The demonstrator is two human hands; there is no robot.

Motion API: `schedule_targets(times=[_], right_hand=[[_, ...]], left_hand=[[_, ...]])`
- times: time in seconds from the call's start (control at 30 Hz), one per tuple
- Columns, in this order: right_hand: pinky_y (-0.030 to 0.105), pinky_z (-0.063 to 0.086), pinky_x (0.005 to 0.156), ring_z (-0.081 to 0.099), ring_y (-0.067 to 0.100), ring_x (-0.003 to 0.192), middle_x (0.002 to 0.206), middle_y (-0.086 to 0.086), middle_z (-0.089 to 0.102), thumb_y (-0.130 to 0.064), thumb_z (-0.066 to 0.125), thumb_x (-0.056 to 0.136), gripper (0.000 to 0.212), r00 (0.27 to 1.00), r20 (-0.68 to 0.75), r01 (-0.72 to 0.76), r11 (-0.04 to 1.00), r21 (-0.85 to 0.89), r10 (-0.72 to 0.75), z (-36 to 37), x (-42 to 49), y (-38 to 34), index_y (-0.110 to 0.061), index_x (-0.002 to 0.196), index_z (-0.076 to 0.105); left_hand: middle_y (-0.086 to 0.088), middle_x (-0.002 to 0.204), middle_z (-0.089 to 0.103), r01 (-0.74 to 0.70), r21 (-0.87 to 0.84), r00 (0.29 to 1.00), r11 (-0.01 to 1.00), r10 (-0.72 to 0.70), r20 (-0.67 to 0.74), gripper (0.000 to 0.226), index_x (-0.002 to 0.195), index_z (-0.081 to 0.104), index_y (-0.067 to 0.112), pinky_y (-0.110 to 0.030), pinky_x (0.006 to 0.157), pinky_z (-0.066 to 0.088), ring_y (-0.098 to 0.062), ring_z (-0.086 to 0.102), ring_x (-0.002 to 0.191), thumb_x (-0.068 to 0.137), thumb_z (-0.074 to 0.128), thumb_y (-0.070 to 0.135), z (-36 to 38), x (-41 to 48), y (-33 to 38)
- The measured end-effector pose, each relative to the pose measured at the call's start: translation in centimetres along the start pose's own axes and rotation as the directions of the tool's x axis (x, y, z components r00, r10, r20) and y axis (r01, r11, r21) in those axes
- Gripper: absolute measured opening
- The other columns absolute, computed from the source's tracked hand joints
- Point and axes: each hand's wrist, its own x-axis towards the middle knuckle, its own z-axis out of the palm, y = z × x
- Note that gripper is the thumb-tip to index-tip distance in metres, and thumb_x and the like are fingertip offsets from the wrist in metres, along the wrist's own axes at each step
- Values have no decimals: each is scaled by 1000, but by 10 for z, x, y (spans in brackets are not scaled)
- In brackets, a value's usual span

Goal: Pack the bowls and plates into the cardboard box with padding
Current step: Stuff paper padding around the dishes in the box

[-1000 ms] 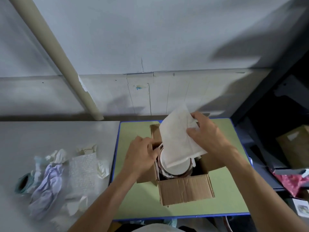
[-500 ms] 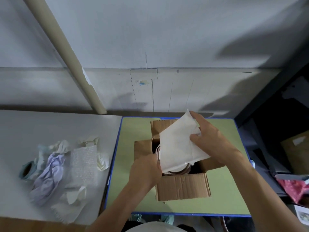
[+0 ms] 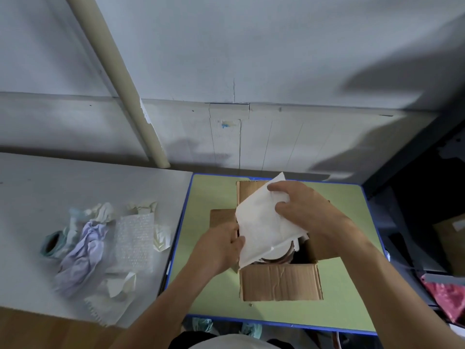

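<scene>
White padding sheet (image 3: 264,230): soft, light and limp. We judge it will sag wherever it is not held, so two opposite edges are the best places to hold it and keep it spread.
Right hand (image 3: 302,210): clamped on the sheet's far edge, fingers curled over the top of it.
Left hand (image 3: 221,248): fingers are curled at the sheet's near-left edge, right by the box's left wall. We cannot tell whether they pinch the sheet, the cardboard, or neither.
Sheet's place: stretched between our two hands and tilted, with its far corner raised and its near corner dipping towards the box's near wall.
Dishes (image 3: 279,255): inside the box, under the sheet and just below our right palm. Only a pale round face with a brown rim shows. We judge them hard, fairly heavy and quick to chip, so they are best lifted by the rim with a full grip.
Cardboard box (image 3: 279,280): creased but stiff. It sits beneath both hands on the green table (image 3: 206,197), with its near flap folded out towards us.
Bubble wrap (image 3: 133,238): lies with crumpled paper well to the left of our left hand.
</scene>
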Motion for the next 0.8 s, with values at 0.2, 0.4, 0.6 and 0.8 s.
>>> schedule_targets(times=[0.2, 0.4, 0.6, 0.8], right_hand=[[21, 37, 76, 48, 13, 108, 143, -6, 46, -15, 48, 90, 51, 1000, -25, -1, 999, -36, 0, 0, 10, -6, -28, 139, 51], [23, 38, 84, 48, 18, 122, 144, -2, 46, -13, 47, 90, 53, 1000, -3, -2, 998, -57, 2, 11, 15, -13, -25, 142, 48], [38, 50, 87, 56, 30, 110, 122, 14, 61, -6, 44, 85, 45, 995, -43, 79, 980, -185, -88, 29, 12, -37, -12, 129, 54], [35, 48, 75, 58, 30, 101, 118, 11, 62, -6, 44, 86, 45, 990, -35, 119, 951, -287, -135, 30, 18, -42, -12, 130, 52]], left_hand=[[-5, 95, 64, -10, -130, 999, 992, 13, 29, 23, 103, 60, 18, -25, 64, 38, -25, 60, 87, 101, 40, 31, 14, 2, -8], [-1, 119, 64, -18, -82, 998, 996, 13, -67, 32, 127, 57, 26, -34, 89, 48, -20, 59, 104, 97, 49, 34, 14, 0, -12], [2, 93, 68, 15, -201, 1000, 979, -18, -15, 27, 108, 63, 24, -32, 70, 51, -21, 63, 84, 92, 42, 18, 8, 6, -13], [-22, 93, 69, 143, -487, 984, 862, -70, 165, 40, 103, 66, 8, -43, 72, 59, -24, 66, 67, 86, 31, -1, 0, 14, -3]])
